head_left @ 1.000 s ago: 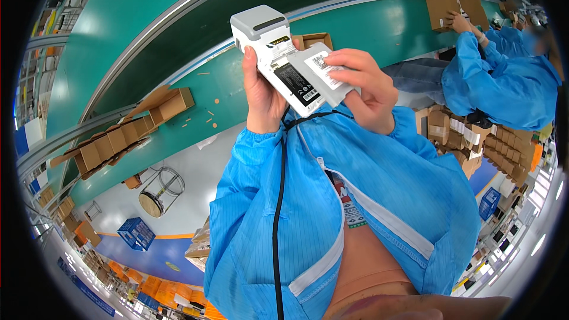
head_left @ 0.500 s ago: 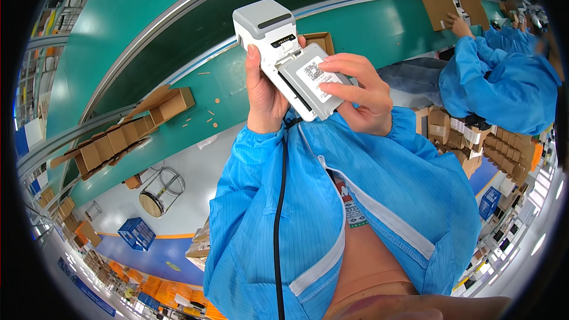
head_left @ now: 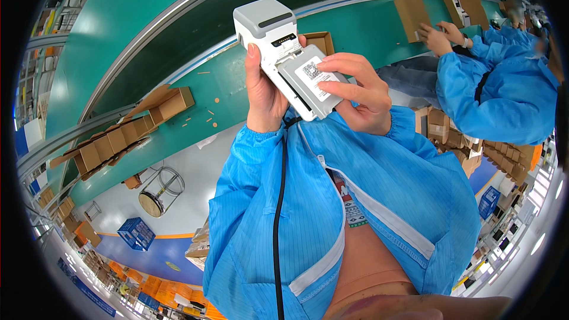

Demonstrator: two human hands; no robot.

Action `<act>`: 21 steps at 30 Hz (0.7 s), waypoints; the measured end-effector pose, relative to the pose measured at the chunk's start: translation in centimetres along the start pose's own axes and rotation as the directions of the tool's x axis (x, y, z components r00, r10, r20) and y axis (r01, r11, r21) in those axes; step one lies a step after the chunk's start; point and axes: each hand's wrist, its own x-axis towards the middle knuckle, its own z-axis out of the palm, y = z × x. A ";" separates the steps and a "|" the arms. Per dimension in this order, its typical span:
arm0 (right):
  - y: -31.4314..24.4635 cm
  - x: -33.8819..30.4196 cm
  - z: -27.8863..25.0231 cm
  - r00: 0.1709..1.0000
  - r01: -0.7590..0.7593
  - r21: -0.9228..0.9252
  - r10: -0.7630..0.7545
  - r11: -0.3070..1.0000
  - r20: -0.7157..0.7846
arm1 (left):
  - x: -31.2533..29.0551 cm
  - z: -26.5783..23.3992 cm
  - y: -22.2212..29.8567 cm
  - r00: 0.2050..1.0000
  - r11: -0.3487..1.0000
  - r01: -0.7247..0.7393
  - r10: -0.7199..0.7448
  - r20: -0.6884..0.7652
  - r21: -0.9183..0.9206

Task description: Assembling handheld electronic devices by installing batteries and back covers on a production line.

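My left hand is wrapped round a white-and-grey handheld terminal, thumb on its near left side and fingertips showing at the right. The terminal is tilted, its thick grey-topped end pointing away from me. Over its nearer part lies a grey cover bearing a white label with a square code. A dark slot runs along the left edge between cover and body. With my right hand I grip the cover's right side, two fingertips on the label; the thumb is hidden.
Beyond my hands runs a green workbench with small scraps. Open cardboard boxes line it at left; another box sits behind the terminal. At right a co-worker in blue handles a cardboard box. A stool stands lower left.
My hands and the terminal have barely moved; the cover looks slightly shifted at most. At right, the co-worker's hands have come leftward with an open cardboard box, leaving another box behind it.
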 end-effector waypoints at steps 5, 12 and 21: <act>-0.1 0.2 0.3 1.000 -0.003 0.047 0.003 0.999 0.000 | -0.1 0.1 0.1 0.999 1.000 0.002 -0.002 -0.041 0.014; -0.2 -0.2 0.3 0.999 -0.044 0.087 0.043 0.995 0.019 | -0.2 -0.6 -0.4 0.999 0.999 0.033 -0.031 -0.042 0.037; 0.0 0.1 0.2 0.998 -0.015 0.089 0.009 0.996 0.063 | -0.2 -0.8 0.0 0.999 0.999 0.041 -0.041 0.024 0.002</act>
